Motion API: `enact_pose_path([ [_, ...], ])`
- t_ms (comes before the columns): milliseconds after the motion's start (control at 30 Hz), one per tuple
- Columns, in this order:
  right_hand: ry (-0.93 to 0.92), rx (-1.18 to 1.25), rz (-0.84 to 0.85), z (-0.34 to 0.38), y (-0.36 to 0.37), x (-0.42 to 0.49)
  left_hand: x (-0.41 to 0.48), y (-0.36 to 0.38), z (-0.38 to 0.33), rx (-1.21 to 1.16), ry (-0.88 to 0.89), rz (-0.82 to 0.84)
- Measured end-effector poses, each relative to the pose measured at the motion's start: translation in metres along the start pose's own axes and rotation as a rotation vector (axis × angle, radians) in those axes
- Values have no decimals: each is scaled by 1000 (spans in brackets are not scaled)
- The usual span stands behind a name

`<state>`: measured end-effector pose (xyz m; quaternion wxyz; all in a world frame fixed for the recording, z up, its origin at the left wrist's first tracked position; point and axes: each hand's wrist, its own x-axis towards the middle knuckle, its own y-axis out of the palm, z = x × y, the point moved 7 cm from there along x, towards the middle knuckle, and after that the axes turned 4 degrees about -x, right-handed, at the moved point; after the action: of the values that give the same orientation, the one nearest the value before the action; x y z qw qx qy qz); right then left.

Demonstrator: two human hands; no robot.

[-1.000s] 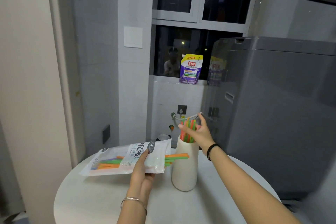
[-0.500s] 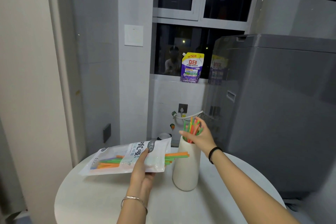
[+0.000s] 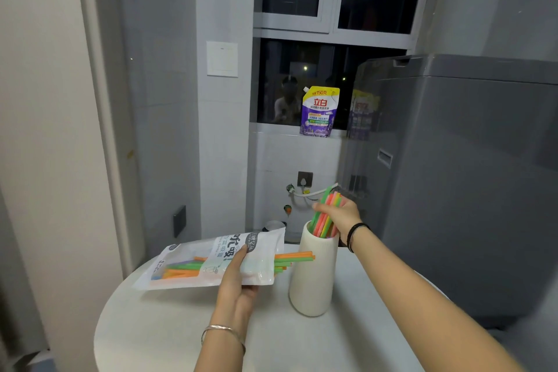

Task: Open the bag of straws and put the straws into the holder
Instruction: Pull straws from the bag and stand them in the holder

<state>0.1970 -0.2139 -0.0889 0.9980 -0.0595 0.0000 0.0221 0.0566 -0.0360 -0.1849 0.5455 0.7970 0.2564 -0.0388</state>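
**While the Left Grip Holds the Bag, the Right Grip Holds Straws in the Holder**

While the left grip (image 3: 238, 287) holds the bag (image 3: 211, 260) level above the table (image 3: 169, 326), the right grip (image 3: 341, 214) is at the mouth of the holder (image 3: 314, 275).

1. Left grip: closed on the bag. The thumb lies across the printed top face and the fingers are underneath. A thin metal bracelet (image 3: 222, 331) sits on this wrist.
2. Bag: its open end points toward the holder. Orange and green bag straws (image 3: 294, 257) stick out of this end, and their tips reach in front of the holder's upper wall. More of them show through the clear window at the far end. Whether the far end of the bag touches the table cannot be told.
3. Right grip: closed around a bundle of straws (image 3: 323, 223) in green, pink, orange and yellow. A black band (image 3: 354, 235) sits on this wrist.
4. Bundle of straws: the lower ends are inside the holder. The bundle leans to the right, and the upper ends rise above the fingers.
5. Holder: a tall cream vessel standing upright on the round white table, just right of the bag.

Surroundings: a purple and yellow detergent pouch (image 3: 319, 112) stands on the window sill behind. A grey washing machine (image 3: 468, 175) is on the right. A white wall switch (image 3: 222, 59) is mounted left of the window.
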Motion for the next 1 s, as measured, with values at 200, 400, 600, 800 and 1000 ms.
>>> enact_pose_path([
  [200, -249, -65, -87, 24, -6, -30, -4, 3, -1, 14, 34, 26],
  [400, -445, 372, -436, 14, -19, -105, -6, 6, -6, 24, 105, 16],
  [600, -148, 199, -115, -28, 27, -121, -15, 4, -4, 93, 212, -31],
  [800, -215, -45, 102, -35, 33, -120, -21, 1, -8, 132, 269, -55],
  [1000, -130, 319, -200, -43, -21, -108, -20, -6, -18, 24, 244, -89],
])
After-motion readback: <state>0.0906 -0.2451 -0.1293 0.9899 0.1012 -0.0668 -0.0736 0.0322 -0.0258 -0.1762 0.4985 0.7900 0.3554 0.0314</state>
